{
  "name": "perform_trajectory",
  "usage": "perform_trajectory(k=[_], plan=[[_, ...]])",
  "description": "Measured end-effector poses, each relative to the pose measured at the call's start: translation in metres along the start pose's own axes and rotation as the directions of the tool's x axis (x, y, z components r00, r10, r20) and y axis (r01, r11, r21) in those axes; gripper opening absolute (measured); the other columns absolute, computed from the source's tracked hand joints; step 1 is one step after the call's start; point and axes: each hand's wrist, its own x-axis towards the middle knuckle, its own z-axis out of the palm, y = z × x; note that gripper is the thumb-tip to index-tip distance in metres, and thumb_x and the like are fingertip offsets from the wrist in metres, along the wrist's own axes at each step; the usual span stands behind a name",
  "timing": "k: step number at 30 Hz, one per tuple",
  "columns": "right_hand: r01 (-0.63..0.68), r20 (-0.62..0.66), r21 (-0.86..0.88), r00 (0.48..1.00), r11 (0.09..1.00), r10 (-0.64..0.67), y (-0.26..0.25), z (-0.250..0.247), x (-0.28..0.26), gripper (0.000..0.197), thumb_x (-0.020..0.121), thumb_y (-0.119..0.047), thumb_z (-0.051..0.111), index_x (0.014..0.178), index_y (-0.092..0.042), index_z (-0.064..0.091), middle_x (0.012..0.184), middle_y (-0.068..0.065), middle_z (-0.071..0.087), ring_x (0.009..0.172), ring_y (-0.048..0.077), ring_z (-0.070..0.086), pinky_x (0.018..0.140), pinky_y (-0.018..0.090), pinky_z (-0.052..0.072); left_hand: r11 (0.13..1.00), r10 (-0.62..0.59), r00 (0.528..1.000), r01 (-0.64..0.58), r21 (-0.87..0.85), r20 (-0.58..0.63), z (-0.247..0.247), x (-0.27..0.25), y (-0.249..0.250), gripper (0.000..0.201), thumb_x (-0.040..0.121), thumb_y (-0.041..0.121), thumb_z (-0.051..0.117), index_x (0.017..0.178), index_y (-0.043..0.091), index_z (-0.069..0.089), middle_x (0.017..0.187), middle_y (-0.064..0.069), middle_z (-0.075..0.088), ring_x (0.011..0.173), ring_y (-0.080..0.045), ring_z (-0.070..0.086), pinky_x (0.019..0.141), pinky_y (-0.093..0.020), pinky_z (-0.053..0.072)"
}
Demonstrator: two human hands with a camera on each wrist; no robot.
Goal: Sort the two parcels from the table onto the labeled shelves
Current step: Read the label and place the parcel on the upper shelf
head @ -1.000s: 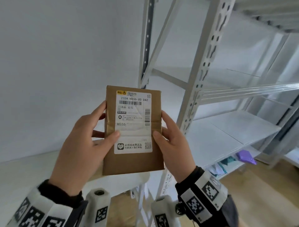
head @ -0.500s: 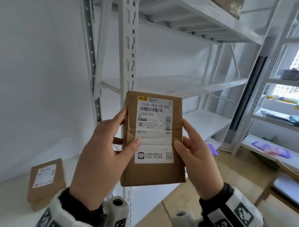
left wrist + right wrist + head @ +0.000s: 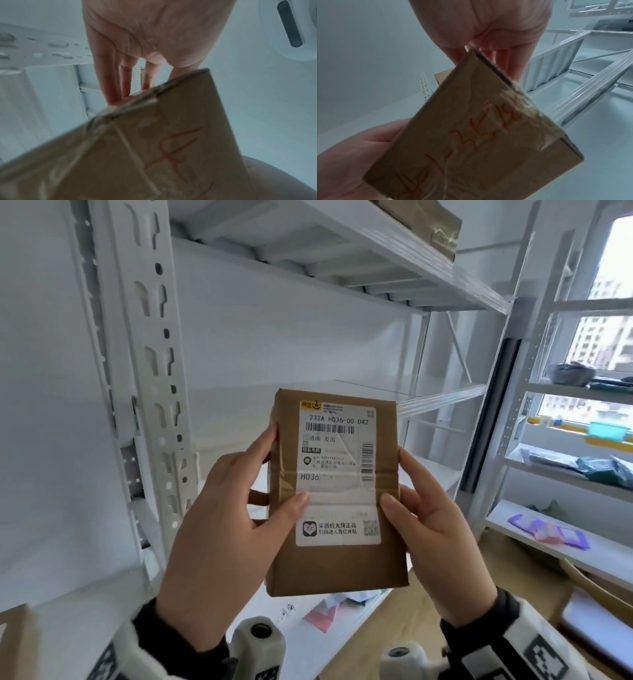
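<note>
1 brown parcel (image 3: 337, 494) is held upright in front of the white shelving (image 3: 404, 402), label facing the camera (it reads 232A H036-00 D42). 2 hands hold it: the left hand (image 3: 226, 542) grips its left edge, thumb on the label, and the right hand (image 3: 431, 539) grips its right edge the same way. Orange handwriting (image 3: 471, 142) marks its underside. Since 0.5 s ago the view has swung right, leaving only a corner of the second parcel (image 3: 12, 642) visible at lower left.
</note>
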Motion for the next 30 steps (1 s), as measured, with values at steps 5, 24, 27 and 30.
perform_trajectory(k=[5, 24, 27, 30], plan=[[0.036, 0.063, 0.001, 0.997, 0.999, -0.036, 0.019, -0.022, 0.055, 0.054, 0.092, -0.001, 0.045, 0.124, -0.046, 0.046, 0.101, -0.002, 0.076, 0.085, 0.016, 0.074, 0.074, 0.03, 0.059, 1.0, 0.001, 0.998, -0.003, -0.02, -0.057, 0.031, 0.039, -0.006, 0.068, 0.077, 0.047, 0.056, 0.136, 0.058, 0.023, 0.116, 0.026, 0.048, 0.098, 0.006, 0.054, 0.069, -0.023, 0.057], [0.173, 0.181, 0.173, 0.962, 0.97, -0.204, 0.049, -0.053, 0.177, 0.053, 0.081, -0.018, 0.051, 0.124, -0.049, 0.048, 0.105, -0.003, 0.075, 0.086, 0.019, 0.073, 0.077, 0.038, 0.056, 0.995, -0.012, 0.967, 0.037, 0.093, -0.254, 0.072, 0.123, 0.013, 0.064, 0.078, 0.044, 0.057, 0.134, 0.058, 0.028, 0.122, 0.027, 0.053, 0.094, 0.002, 0.06, 0.076, -0.03, 0.055], [0.188, 0.228, 0.216, 0.944, 0.958, -0.236, 0.052, -0.054, 0.194, 0.052, 0.081, -0.018, 0.05, 0.124, -0.048, 0.048, 0.106, -0.003, 0.075, 0.085, 0.019, 0.073, 0.076, 0.037, 0.057, 0.993, -0.023, 0.951, 0.058, 0.105, -0.308, 0.075, 0.129, 0.021, 0.064, 0.078, 0.043, 0.058, 0.132, 0.061, 0.029, 0.122, 0.029, 0.053, 0.093, 0.007, 0.059, 0.076, -0.035, 0.056], [0.192, 0.285, 0.236, 0.924, 0.953, -0.257, 0.053, -0.06, 0.212, 0.052, 0.081, -0.019, 0.051, 0.125, -0.046, 0.048, 0.106, -0.003, 0.075, 0.085, 0.018, 0.073, 0.073, 0.034, 0.057, 0.986, -0.044, 0.928, 0.099, 0.132, -0.369, 0.083, 0.136, 0.03, 0.063, 0.078, 0.042, 0.058, 0.132, 0.059, 0.03, 0.121, 0.03, 0.054, 0.093, 0.011, 0.058, 0.075, -0.028, 0.054]])
